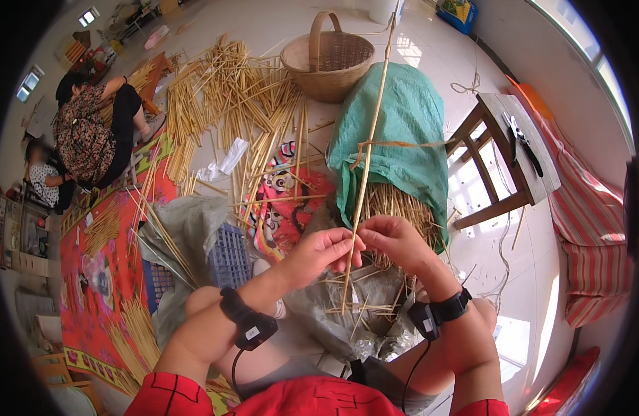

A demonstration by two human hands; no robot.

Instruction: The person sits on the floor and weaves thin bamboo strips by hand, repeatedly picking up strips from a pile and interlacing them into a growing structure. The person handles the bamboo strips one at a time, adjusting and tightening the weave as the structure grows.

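A long, thin straw-coloured stalk (376, 114) stands tilted in front of me, its upper end leaning away to the right. My left hand (326, 249) pinches it near its lower part, fingers closed. Right beside it, my right hand (397, 239) is closed on the same stalk, thumb and fingertips together. Just beyond my hands lies a green woven sack (409, 104) with a bundle of dry stalks (397, 208) showing at its mouth. Below the hands, short cut stalks (364, 308) lie over grey plastic sheeting (312, 305) between my legs.
A wicker basket (326, 84) stands behind loose stalks (229, 90). Pliers-like cutters (524, 147) rest on a wooden stool (541, 163) at right. A blue plastic crate (229, 253) stands left, by a red floral mat (80, 249). Two people (91, 135) sit at far left.
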